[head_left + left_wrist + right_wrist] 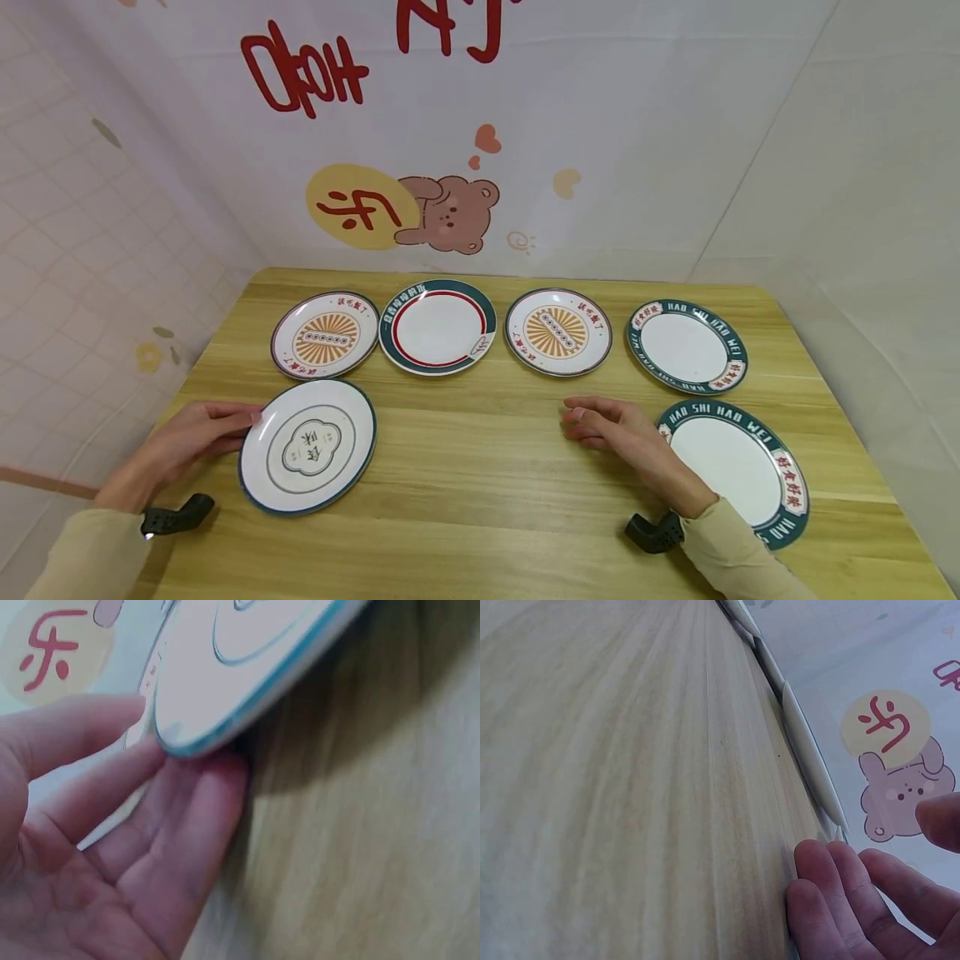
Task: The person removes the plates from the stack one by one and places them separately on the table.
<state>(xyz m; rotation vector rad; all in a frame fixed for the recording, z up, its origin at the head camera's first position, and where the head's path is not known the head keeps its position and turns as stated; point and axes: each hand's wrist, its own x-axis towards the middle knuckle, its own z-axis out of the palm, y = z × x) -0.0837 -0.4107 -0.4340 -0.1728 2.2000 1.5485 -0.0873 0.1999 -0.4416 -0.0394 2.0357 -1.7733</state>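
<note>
My left hand (197, 435) holds a white plate (352, 433) by its left edge. This plate has a thin blue rim and a flower-shaped label with characters in the middle. In the left wrist view the fingers (214, 802) reach under the plate's edge, while the thumb is at the rim. The rim casts a shadow on the wood below it. My right hand (626, 437) is empty, its fingers loosely bent above the table. Beside that wrist lies a green-rimmed plate (731, 467) with white lettering, its left part covered by the hand and sleeve.
Along the back of the wooden table (480, 500) stand a sunburst plate (325, 335), a green-and-red ringed plate (438, 327), another sunburst plate (558, 332) and a second green-rimmed lettered plate (686, 346). A printed wall cloth (637, 125) rises behind them.
</note>
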